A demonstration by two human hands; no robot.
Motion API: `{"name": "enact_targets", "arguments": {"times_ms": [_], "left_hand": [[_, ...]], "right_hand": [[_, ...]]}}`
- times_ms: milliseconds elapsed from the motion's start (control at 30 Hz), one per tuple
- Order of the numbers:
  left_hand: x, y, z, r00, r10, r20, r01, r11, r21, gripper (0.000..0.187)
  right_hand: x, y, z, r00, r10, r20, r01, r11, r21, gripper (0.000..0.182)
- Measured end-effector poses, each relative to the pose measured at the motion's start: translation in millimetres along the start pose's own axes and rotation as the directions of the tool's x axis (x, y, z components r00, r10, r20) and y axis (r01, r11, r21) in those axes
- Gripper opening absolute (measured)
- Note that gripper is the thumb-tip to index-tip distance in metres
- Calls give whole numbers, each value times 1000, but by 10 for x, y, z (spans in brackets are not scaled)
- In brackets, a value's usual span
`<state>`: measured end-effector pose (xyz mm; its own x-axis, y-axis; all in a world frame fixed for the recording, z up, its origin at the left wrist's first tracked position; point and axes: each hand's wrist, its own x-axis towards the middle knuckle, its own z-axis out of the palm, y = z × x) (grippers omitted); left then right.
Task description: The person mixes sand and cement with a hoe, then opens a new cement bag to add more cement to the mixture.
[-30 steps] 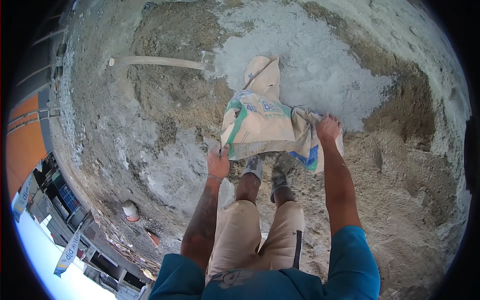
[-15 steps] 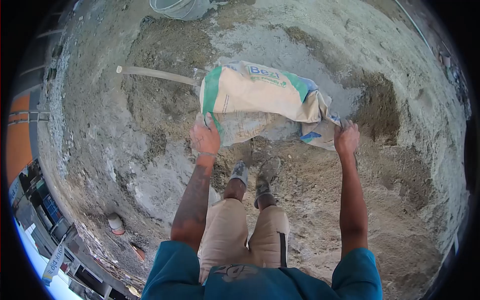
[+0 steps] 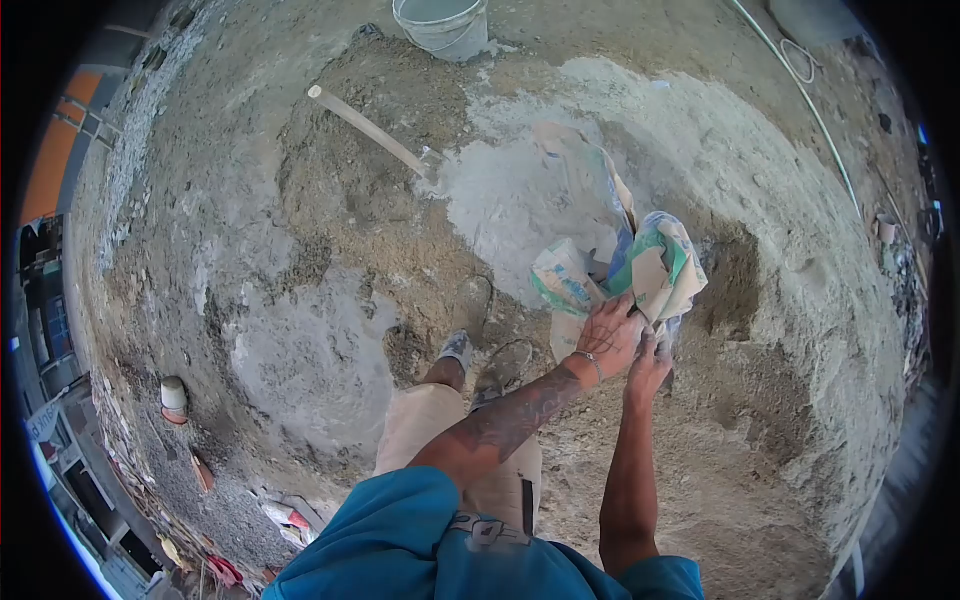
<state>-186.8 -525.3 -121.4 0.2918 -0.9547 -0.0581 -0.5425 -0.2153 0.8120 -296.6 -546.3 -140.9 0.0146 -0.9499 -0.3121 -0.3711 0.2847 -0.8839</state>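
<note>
A crumpled bag (image 3: 660, 262), printed in green and blue, is held above the ground on the right side, at the edge of a patch of grey powder (image 3: 495, 215). It is gripped by both hands: the left hand (image 3: 608, 335) is closed over its near part, and the right hand (image 3: 650, 368) is closed on it from below, just beside the left. The hands are placed so near together probably because the bag is soft and must be gathered from two sides. For this reason, it seems, the left arm is stretched across the body. The far end of the bag is blurred, so whether the powder is touched by it cannot be told. A wooden handle (image 3: 365, 130) is laid with its lower end at the powder, perhaps so that both hands are free. Farther away, a bucket (image 3: 443, 32) is placed upright, apart from the bag.
</note>
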Motion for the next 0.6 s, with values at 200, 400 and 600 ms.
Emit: {"name": "enact_targets", "arguments": {"times_ms": [200, 400, 600], "left_hand": [[-261, 357, 234, 993, 88, 76, -87, 996, -20, 23], [-617, 551, -8, 919, 380, 101, -374, 924, -77, 31], [-1648, -327, -1052, 892, -223, -394, 241, 971, -5, 35]], "right_hand": [[-155, 2, -517, 955, 28, 295, -148, 908, 392, 45], [-258, -674, -605, 996, 20, -89, -10, 994, 110, 28], [299, -235, -1063, 941, -325, -98, 201, 764, -614, 51]]}}
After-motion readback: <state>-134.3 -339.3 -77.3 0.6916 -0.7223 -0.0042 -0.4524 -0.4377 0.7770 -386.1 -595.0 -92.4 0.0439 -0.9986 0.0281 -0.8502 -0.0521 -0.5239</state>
